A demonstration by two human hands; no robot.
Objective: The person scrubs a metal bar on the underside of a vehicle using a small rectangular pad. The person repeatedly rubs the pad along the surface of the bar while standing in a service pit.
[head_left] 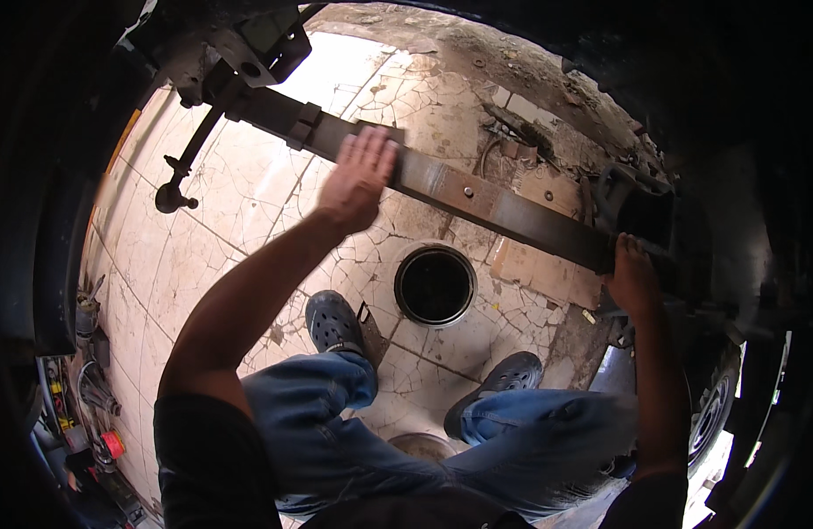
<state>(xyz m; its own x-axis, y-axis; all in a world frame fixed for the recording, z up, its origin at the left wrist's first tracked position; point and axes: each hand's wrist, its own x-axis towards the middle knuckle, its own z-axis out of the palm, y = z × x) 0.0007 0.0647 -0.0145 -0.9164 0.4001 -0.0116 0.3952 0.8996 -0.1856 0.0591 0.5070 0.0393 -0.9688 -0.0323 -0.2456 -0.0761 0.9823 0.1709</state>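
Bar [420, 174] up above the tile floor [239, 198]
Left hand [361, 181], a bit blurry, lies flat and open near its middle, gripping nothing; right hand [633, 271] has fingers bent round its right end

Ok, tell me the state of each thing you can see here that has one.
Left hand: open, fingers extended, over the metal bar.
Right hand: at the bar's right end; closure unclear.
Metal bar: raised above the floor tiles.
Floor tiles: cracked.
Clogs: worn.
Round rimmed thing: uncovered, inside too dark to tell.
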